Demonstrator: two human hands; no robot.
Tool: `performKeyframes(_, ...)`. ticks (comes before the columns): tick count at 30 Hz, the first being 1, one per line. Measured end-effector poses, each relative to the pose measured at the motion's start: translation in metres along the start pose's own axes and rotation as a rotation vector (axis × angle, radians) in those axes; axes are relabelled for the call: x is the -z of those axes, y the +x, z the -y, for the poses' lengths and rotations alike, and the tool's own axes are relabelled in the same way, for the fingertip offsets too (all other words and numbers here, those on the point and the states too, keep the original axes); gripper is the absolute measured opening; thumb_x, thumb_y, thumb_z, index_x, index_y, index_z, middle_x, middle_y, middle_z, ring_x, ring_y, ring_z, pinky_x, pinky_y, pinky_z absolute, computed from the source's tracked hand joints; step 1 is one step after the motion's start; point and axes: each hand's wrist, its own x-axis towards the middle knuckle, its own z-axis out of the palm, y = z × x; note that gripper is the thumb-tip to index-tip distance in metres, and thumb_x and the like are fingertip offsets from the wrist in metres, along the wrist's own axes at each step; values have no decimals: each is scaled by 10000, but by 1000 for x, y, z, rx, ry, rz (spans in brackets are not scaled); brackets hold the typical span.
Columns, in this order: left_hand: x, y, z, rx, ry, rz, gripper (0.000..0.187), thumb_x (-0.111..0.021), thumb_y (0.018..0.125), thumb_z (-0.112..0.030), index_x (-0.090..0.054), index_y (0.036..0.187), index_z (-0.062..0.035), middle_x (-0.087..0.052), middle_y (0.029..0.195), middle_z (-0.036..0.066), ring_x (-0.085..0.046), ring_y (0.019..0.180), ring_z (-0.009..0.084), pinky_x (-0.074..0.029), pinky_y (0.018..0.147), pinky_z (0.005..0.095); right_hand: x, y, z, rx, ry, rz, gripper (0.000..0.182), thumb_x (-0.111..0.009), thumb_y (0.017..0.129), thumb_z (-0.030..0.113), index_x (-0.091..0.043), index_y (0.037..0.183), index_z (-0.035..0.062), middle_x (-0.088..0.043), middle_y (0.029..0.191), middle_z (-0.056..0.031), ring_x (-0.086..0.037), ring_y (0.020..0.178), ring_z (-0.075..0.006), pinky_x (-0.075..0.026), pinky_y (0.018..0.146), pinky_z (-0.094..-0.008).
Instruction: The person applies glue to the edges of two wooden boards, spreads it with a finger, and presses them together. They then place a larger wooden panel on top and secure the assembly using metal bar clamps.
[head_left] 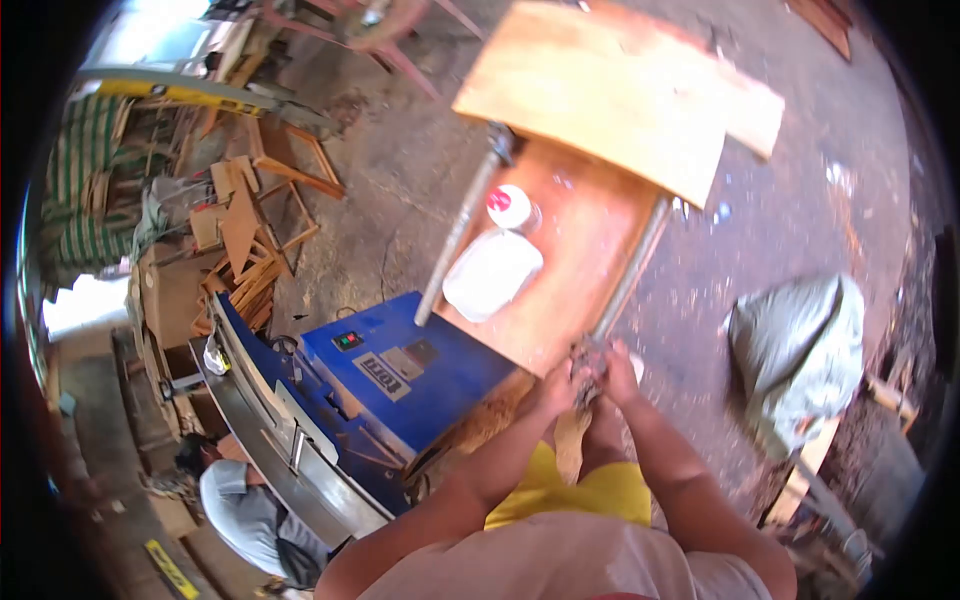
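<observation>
Both of my hands are together at the near end of a metal pipe clamp [634, 268]. My left hand [560, 386] is closed round the dark clamp head, and my right hand [621, 372] closes on it from the other side; my fingers partly hide the clamp head. The clamp runs along the right edge of a flat wooden board [575, 265]. A second pipe clamp [462, 225] lies along the left edge. Across the far ends of both sits a pale wooden panel [600, 85]. On the board stand a white plastic container [492, 275] and a round white tub [509, 207] with a red mark.
A blue machine [400, 365] with a metal bed stands at my left. Beyond it a person in a grey shirt [235, 505] bends down. Wooden frames [290, 165] and offcuts are piled at the left. A grey-green sack [800, 350] lies on the floor at right.
</observation>
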Motion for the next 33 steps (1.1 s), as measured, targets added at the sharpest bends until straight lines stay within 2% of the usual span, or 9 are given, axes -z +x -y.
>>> performKeyframes(7,20,-13,-23,-108,-144,63,461,-650,892,-326,-540,1243,-47,-663,1049,216,-642,996,387,-495,863,430,99,-35,-24,-182,-186,329,798,-838,706,264,-471,1390,79,-536,1274,-252,-534,1162,-401,-460,986,-407)
performKeyframes(9,34,-13,-24,-41,96,200,497,-653,870,-336,-537,1263,-56,-654,1095,218,-632,1027,380,-488,895,434,142,-55,-56,-98,-358,261,802,-842,705,269,-473,1381,45,-576,1243,-244,-563,1153,-365,-479,968,-396)
performKeyframes(11,62,-20,-30,-32,220,346,496,-644,856,-327,-555,1267,-65,-650,1128,210,-625,1048,369,-483,925,430,203,-75,-34,-464,-84,172,785,-841,712,281,-488,1359,11,-614,1202,-213,-606,1108,-309,-489,954,-377)
performKeyframes(13,78,-26,-19,-62,253,384,463,-651,839,-314,-593,1234,-78,-661,1102,190,-633,1019,366,-491,911,419,255,-96,-29,-378,5,54,747,-840,720,282,-518,1323,-20,-641,1103,-140,-623,951,-207,-521,843,-342)
performKeyframes(14,83,-28,-5,-83,230,378,454,-655,833,-309,-605,1223,-84,-666,1089,181,-638,1001,365,-496,901,411,272,-113,-82,-437,-356,23,761,-847,710,285,-517,1320,-27,-642,1110,-142,-620,947,-208,-523,830,-350)
performKeyframes(18,109,-27,69,-304,236,283,351,-705,786,-256,-693,1103,-106,-702,1000,152,-677,921,311,-538,812,393,349,-141,-38,-665,-265,-48,772,-839,699,283,-520,1321,-43,-618,1204,-269,-628,1100,-333,-503,927,-391)
performKeyframes(22,165,-59,35,158,132,159,148,-713,788,-206,-742,788,-61,-700,704,110,-683,659,237,-523,629,372,395,-128,-64,-635,-321,-8,787,-848,693,289,-519,1330,-37,-613,1209,-275,-627,1098,-346,-504,929,-401)
performKeyframes(29,113,-97,-71,244,15,-19,215,-720,752,-288,-744,791,-78,-704,732,134,-703,707,267,-550,690,377,501,-6,-147,-390,-343,166,754,-840,712,320,-537,1310,-26,-618,1193,-246,-629,1068,-329,-508,907,-402)
performKeyframes(33,66,-111,-154,298,106,-142,265,-687,800,-300,-719,776,-38,-698,724,142,-688,675,257,-537,658,396,568,48,-211,-291,-377,157,659,-804,784,271,-531,1333,30,-644,1042,-148,-629,831,-218,-544,706,-334)
